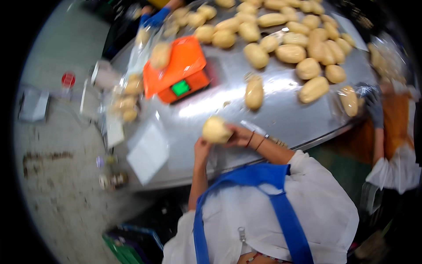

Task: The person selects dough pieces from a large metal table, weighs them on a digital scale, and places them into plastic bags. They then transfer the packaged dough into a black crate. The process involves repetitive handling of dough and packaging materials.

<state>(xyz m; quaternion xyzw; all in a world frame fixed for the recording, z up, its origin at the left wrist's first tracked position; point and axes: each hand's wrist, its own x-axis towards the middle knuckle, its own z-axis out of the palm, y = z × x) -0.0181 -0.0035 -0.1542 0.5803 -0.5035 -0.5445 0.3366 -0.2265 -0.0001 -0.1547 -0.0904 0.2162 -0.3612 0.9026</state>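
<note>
A peeled pale-yellow vegetable [216,129], possibly a squash or potato, is held up over the near part of the steel table [227,95]. My right hand [238,135] grips its right side. At its lower left, the fingers of my left hand [201,147] are against it. Clear plastic seems to hang below, but blur hides whether it wraps the vegetable. Another peeled vegetable [254,92], apparently wrapped in clear plastic, lies beyond my hands. To the left is a stack of flat plastic bags or sheets [148,153].
An orange scale [184,66] with a lit green display carries a wrapped vegetable [160,55]. Many peeled vegetables [290,53] cover the far side. A co-worker's grey-gloved hand [374,105] is beside a bagged vegetable [348,100]. Another person's blue-gloved hand [158,17] reaches in at top left.
</note>
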